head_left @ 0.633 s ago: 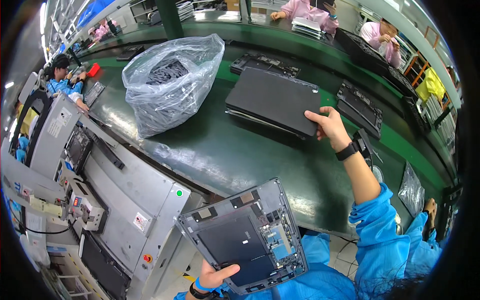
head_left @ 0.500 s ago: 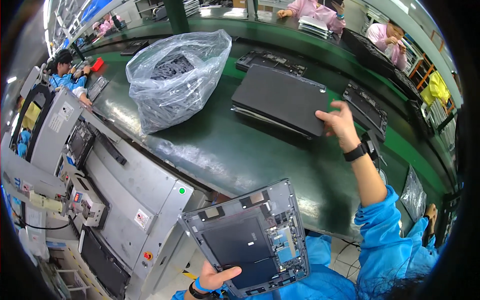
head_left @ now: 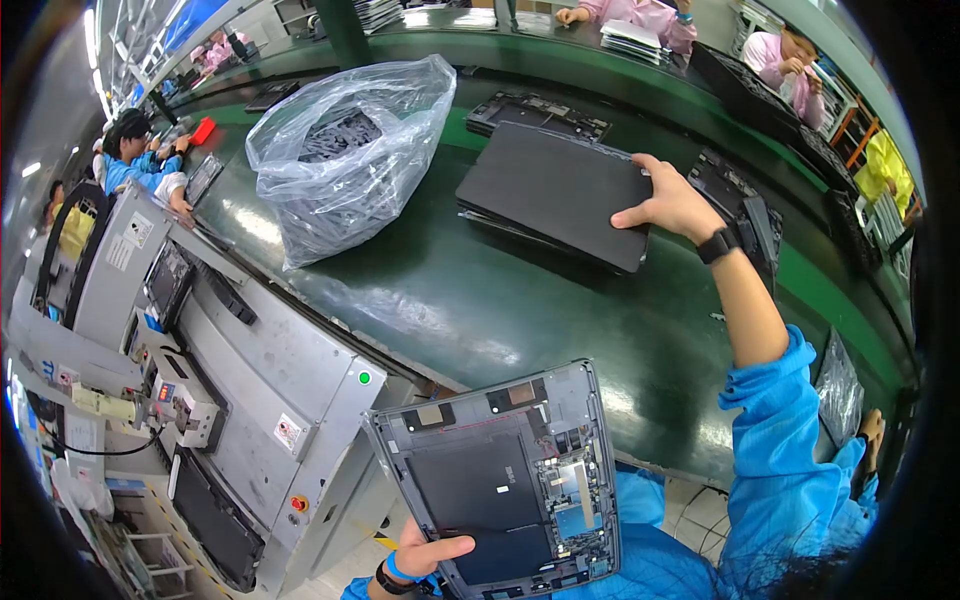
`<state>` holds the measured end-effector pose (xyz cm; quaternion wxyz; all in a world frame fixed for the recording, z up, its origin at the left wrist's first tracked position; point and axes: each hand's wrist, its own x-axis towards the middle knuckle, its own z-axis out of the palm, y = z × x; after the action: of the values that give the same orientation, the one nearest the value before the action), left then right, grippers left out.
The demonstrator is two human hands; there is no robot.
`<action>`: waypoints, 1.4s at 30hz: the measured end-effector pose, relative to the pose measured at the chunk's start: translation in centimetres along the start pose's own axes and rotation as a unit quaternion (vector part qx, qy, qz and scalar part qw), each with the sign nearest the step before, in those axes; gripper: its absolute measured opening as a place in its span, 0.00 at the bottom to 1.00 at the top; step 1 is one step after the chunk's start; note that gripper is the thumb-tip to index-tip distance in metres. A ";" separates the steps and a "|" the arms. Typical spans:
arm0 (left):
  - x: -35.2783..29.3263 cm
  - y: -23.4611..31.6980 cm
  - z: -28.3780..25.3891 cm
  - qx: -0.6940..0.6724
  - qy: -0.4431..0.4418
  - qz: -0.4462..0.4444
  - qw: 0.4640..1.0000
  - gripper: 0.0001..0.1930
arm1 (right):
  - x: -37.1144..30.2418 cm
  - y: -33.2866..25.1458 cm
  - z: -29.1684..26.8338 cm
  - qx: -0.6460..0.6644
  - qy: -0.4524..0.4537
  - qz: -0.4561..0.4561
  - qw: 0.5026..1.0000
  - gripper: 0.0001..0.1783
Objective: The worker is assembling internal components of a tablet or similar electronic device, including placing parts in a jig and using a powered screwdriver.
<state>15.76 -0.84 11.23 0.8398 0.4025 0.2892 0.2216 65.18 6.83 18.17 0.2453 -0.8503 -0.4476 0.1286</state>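
Note:
My left hand [head_left: 432,552] grips the lower left edge of an open laptop base [head_left: 485,480], thumb on top. The base is tilted toward me, showing a flat dark battery and a circuit board with a blue patch on its right side. My right hand [head_left: 682,205] is on the right end of a flat black panel [head_left: 550,190], the top one of a small stack on the green bench. The thumb lies on its surface and the fingers bend over its far right edge; the fingertips are partly hidden.
A clear plastic bag [head_left: 350,200] of small dark parts stands left of the stack. More laptop bases [head_left: 535,117] lie behind. A grey machine [head_left: 270,340] borders the green bench [head_left: 420,310] on the left. Co-workers sit at the far side and left. A plastic-wrapped item [head_left: 838,385] lies right.
My right hand has moved left and farther onto the black panel, its fingers now bent over the edge. My left hand still holds the laptop base, nearly unmoved.

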 end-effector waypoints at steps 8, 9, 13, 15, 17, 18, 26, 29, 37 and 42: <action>-0.1 0.7 0.4 -0.004 0.024 -0.006 1.000 0.30 | -4.8 0.7 -3.0 0.400 0.018 -0.025 0.916 0.21; -0.1 0.8 0.4 -0.005 0.022 -0.008 1.000 0.30 | -6.7 0.4 -2.9 0.442 0.029 -0.004 0.896 0.19; 0.5 1.0 1.0 -0.026 0.034 0.007 0.999 0.32 | -16.6 1.6 -0.9 0.518 0.020 0.051 0.854 0.19; 1.3 1.2 1.5 -0.028 0.025 0.009 0.999 0.33 | -22.0 2.7 0.7 0.558 0.003 0.125 0.820 0.18; 1.8 1.3 2.5 -0.002 0.110 -0.014 0.994 0.37 | -25.3 4.1 2.5 0.605 -0.015 0.196 0.772 0.18; 2.0 1.7 2.9 0.001 0.110 -0.022 0.994 0.37 | -26.3 5.1 3.2 0.626 -0.020 0.226 0.746 0.18; 7.2 2.7 5.6 -0.033 0.098 -0.014 0.995 0.29 | -27.3 9.5 5.7 0.431 0.144 0.138 0.880 0.17; 8.6 3.5 7.5 -0.035 0.123 -0.003 0.992 0.30 | -28.2 7.5 4.7 0.196 0.224 0.001 0.955 0.16; 13.2 4.1 11.8 0.001 0.145 -0.030 0.989 0.30 | -29.9 2.0 3.4 0.719 -0.075 0.037 0.690 0.36; 13.8 3.9 12.7 -0.002 0.143 -0.021 0.989 0.30 | -29.6 3.2 3.5 0.751 -0.107 0.030 0.651 0.37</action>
<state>33.82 2.84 16.61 0.7951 0.3585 0.4141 0.2604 49.13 -18.09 13.47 0.7462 -0.3696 -0.1954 0.5180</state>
